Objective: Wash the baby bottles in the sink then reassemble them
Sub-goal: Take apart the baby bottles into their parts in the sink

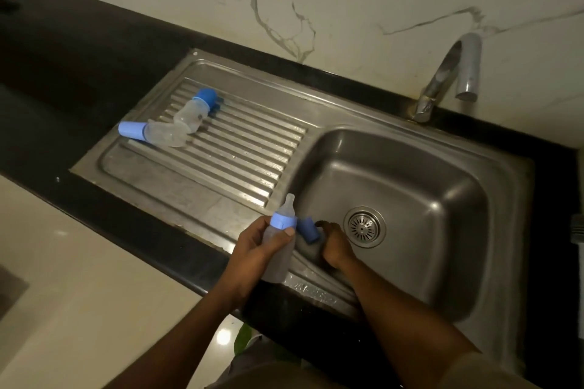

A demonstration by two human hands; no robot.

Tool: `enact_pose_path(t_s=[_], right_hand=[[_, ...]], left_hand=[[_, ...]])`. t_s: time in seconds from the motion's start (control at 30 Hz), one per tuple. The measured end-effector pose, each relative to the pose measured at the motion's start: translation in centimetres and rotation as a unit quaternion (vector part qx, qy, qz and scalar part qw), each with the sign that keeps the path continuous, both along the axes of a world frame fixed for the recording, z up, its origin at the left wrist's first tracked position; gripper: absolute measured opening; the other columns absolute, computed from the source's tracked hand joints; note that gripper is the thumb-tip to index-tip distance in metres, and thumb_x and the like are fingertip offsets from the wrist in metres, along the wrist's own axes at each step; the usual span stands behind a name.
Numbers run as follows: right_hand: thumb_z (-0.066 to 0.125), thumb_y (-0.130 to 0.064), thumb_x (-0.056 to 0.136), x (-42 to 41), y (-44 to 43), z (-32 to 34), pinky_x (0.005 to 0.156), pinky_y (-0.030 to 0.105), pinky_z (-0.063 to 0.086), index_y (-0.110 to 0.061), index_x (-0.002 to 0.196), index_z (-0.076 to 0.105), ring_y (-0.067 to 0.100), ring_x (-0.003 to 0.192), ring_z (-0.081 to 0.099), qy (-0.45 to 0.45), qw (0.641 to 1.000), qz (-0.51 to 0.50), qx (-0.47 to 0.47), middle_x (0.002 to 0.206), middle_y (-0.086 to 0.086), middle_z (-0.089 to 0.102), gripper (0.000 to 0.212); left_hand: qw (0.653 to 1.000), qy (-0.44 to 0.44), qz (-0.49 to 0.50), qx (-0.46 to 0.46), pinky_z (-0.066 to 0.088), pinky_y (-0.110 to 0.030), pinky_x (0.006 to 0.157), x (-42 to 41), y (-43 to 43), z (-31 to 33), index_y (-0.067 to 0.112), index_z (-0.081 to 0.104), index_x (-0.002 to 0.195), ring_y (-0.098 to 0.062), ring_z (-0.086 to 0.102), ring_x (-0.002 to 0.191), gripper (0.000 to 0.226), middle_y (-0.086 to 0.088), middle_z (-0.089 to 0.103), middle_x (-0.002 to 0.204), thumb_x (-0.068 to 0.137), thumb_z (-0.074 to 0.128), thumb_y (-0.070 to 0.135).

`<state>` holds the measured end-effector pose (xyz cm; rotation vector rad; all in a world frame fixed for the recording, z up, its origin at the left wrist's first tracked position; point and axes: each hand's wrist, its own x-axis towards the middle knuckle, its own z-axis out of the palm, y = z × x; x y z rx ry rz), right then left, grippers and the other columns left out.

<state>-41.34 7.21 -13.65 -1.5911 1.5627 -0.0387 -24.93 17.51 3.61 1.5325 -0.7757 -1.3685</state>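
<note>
My left hand point(257, 245) grips a clear baby bottle point(279, 257) with a light blue collar and a clear teat pointing up, held over the sink's front left rim. My right hand point(336, 243) reaches into the steel sink basin point(410, 174) and holds a dark blue cap point(308, 230) close to the bottle's collar. Two more bottles lie on the ribbed drainboard point(240, 148): one with a light blue cap point(151, 134) at the left edge, and one with a rounded blue top point(196, 110) behind it.
A chrome tap point(455, 73) stands at the back right of the sink, with no water running. The drain strainer point(365, 226) is just right of my right hand. Black countertop point(79, 66) surrounds the sink, and a marble wall rises behind.
</note>
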Motion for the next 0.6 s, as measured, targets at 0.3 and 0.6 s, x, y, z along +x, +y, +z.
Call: enact_pose_path(t_s=[0.3, 0.6], right_hand=[[0.068, -0.057, 0.08, 2.0, -1.6, -0.8, 0.089, 0.034, 0.049, -0.013, 0.123, 0.059, 0.033, 0.114, 0.058, 0.08, 0.997, 0.021, 0.01, 0.122, 0.014, 0.061, 0.062], [0.067, -0.026, 0.089, 0.0, -0.6, -0.9, 0.069, 0.026, 0.039, -0.009, 0.104, 0.056, 0.026, 0.092, 0.062, -0.069, 0.997, -0.008, 0.021, 0.098, 0.009, 0.064, 0.025]], left_hand=[[1.0, -0.004, 0.011, 0.01, 0.053, -0.042, 0.077, 0.0, 0.2, -0.8, 0.025, 0.071, 0.103, -0.026, 0.068, 0.089, 0.043, -0.01, 0.072, 0.099, 0.071, 0.073, 0.054], [1.0, -0.012, 0.002, 0.009, 0.052, -0.026, 0.07, -0.8, -0.9, -0.6, 0.019, 0.067, 0.114, -0.017, 0.069, 0.088, 0.048, -0.003, 0.072, 0.1, 0.077, 0.071, 0.049]])
